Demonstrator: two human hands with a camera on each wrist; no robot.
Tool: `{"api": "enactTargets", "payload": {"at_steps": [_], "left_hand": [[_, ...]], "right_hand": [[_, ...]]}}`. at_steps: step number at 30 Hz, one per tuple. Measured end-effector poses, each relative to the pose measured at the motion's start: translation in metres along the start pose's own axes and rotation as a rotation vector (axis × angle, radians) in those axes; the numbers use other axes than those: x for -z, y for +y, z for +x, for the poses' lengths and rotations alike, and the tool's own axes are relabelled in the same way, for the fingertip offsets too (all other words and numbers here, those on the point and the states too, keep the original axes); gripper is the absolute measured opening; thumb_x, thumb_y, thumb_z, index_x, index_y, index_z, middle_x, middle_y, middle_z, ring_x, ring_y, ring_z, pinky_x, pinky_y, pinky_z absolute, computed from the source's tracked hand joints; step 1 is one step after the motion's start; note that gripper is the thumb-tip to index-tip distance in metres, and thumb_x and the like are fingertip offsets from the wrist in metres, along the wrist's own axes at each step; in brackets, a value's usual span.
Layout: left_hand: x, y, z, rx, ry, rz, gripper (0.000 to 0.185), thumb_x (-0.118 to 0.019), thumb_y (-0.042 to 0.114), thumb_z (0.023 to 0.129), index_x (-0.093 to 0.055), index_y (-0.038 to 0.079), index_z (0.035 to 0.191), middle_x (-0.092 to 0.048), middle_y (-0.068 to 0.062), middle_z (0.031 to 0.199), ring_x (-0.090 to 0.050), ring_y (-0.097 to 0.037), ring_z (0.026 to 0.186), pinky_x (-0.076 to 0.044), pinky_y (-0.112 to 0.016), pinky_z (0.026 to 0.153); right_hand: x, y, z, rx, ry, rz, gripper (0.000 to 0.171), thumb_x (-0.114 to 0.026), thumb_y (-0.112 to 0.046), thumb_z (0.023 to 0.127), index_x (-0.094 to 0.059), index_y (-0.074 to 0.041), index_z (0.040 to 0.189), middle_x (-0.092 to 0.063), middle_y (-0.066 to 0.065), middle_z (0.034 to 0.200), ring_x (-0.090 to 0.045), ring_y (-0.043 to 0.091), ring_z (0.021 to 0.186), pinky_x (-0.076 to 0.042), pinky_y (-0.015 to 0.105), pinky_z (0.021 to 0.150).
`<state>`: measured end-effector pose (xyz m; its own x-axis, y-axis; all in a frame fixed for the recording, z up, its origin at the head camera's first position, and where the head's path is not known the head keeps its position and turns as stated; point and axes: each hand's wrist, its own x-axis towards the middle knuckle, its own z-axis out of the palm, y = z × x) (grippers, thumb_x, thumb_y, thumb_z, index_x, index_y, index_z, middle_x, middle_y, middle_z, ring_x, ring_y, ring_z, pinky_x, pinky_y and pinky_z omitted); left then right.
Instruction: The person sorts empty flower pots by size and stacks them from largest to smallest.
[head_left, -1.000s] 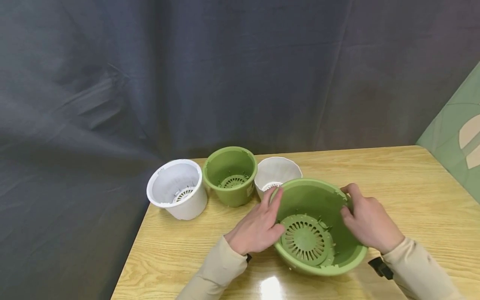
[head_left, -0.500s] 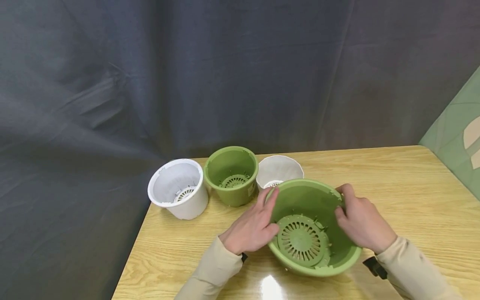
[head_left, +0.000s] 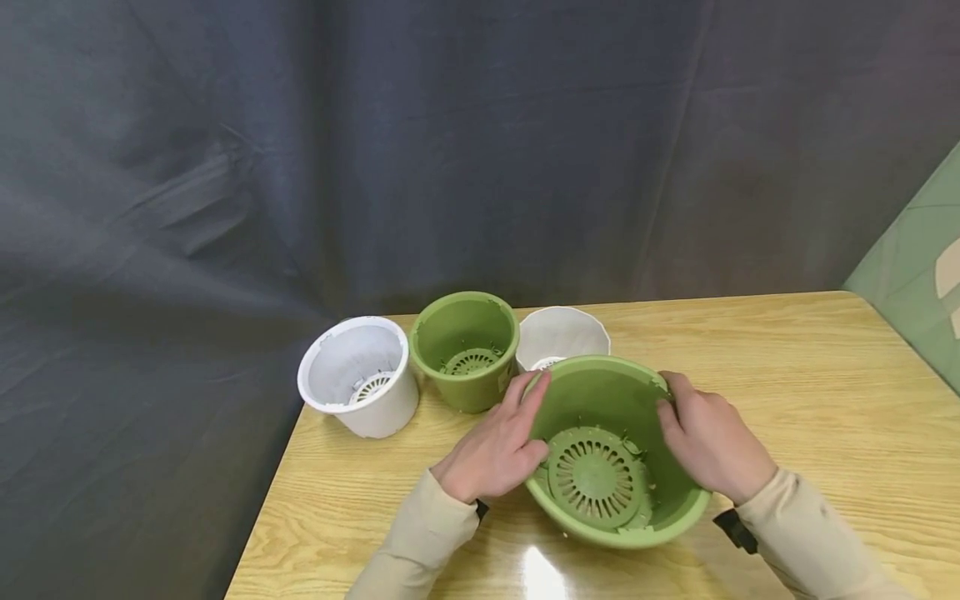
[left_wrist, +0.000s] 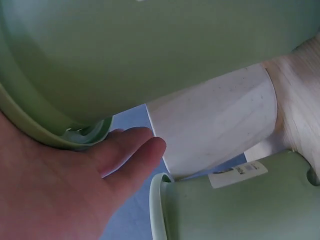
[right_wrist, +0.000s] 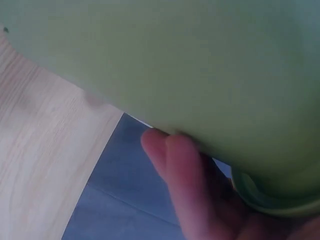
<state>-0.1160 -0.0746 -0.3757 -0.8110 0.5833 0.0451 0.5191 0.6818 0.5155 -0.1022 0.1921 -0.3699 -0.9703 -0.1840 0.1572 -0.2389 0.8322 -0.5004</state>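
Note:
A large green plant pot, with a slotted disc in its base, tilts towards me at the right of centre in the head view. My right hand grips its right rim, thumb inside and fingers outside; those fingers show against the outer wall in the right wrist view. At the left rim my left hand touches the pot with fingers extended. In the left wrist view the rim lies against that hand, and its thumb is hidden.
A white pot, a smaller green pot and a white faceted pot stand in a row at the back left of the wooden table. The large pot partly covers the faceted one. A dark curtain hangs behind.
The large green pot and both hands have shifted steadily left in the head view, nearing the small green and white faceted pots. Grip and finger positions look the same.

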Motion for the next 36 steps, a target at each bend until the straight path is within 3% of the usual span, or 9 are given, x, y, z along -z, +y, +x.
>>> {"api": "enactTargets", "payload": {"at_steps": [4,9,17,22,26,30,36], "left_hand": [[0.001,-0.003,0.000,0.015,0.003,0.001,0.081,-0.047,0.022,0.086,-0.007,0.011,0.156,-0.011,-0.007,0.162,-0.037,-0.025,0.140,-0.034,-0.043,0.116],[0.002,-0.006,0.001,0.014,0.010,0.003,0.081,-0.047,0.021,0.087,-0.007,0.012,0.156,-0.012,-0.009,0.162,-0.037,-0.027,0.141,-0.033,-0.044,0.117],[0.001,-0.009,0.001,0.029,0.023,-0.013,0.080,-0.046,0.021,0.086,-0.008,0.014,0.157,-0.012,-0.006,0.162,-0.038,-0.028,0.139,-0.034,-0.045,0.116],[0.001,-0.010,0.001,0.026,0.031,-0.016,0.080,-0.045,0.021,0.086,-0.008,0.014,0.156,-0.013,-0.006,0.162,-0.038,-0.028,0.139,-0.034,-0.044,0.116],[0.001,-0.010,0.000,0.027,0.037,-0.025,0.080,-0.046,0.020,0.085,-0.009,0.014,0.157,-0.013,-0.006,0.162,-0.039,-0.028,0.139,-0.034,-0.044,0.116],[0.000,-0.011,0.000,0.030,0.057,-0.025,0.079,-0.045,0.020,0.085,-0.012,0.016,0.156,-0.016,-0.006,0.161,-0.038,-0.028,0.139,-0.034,-0.044,0.116],[0.000,-0.012,-0.001,0.029,0.079,-0.028,0.077,-0.045,0.020,0.085,-0.017,0.018,0.156,-0.018,-0.004,0.161,-0.039,-0.028,0.139,-0.034,-0.045,0.116]], "right_hand": [[-0.002,-0.002,0.002,0.008,0.030,-0.017,0.047,-0.037,-0.016,0.101,-0.041,0.016,0.135,-0.059,0.042,0.111,-0.064,0.053,0.090,-0.054,0.061,0.080],[-0.003,-0.003,0.005,0.017,0.070,-0.053,0.046,-0.035,-0.020,0.103,-0.047,0.012,0.134,-0.061,0.038,0.114,-0.063,0.053,0.093,-0.053,0.063,0.078],[-0.005,-0.004,0.008,0.009,0.123,-0.068,0.039,-0.042,-0.019,0.101,-0.058,0.005,0.127,-0.065,0.028,0.098,-0.065,0.044,0.080,-0.053,0.059,0.066],[-0.005,-0.003,0.009,0.019,0.115,-0.036,0.040,-0.041,-0.019,0.102,-0.057,0.005,0.129,-0.066,0.031,0.107,-0.067,0.045,0.086,-0.054,0.061,0.073],[-0.004,-0.002,0.010,0.010,0.091,-0.006,0.041,-0.040,-0.020,0.103,-0.054,0.006,0.131,-0.065,0.033,0.108,-0.067,0.032,0.071,-0.056,0.055,0.066],[-0.003,-0.003,0.010,0.002,0.088,-0.018,0.042,-0.040,-0.022,0.103,-0.055,0.004,0.132,-0.066,0.032,0.103,-0.062,0.026,0.062,-0.056,0.052,0.059],[-0.003,-0.005,0.010,-0.008,0.091,-0.055,0.041,-0.039,-0.023,0.102,-0.056,0.002,0.131,-0.063,0.024,0.074,-0.056,0.023,0.053,-0.051,0.047,0.047]]}}
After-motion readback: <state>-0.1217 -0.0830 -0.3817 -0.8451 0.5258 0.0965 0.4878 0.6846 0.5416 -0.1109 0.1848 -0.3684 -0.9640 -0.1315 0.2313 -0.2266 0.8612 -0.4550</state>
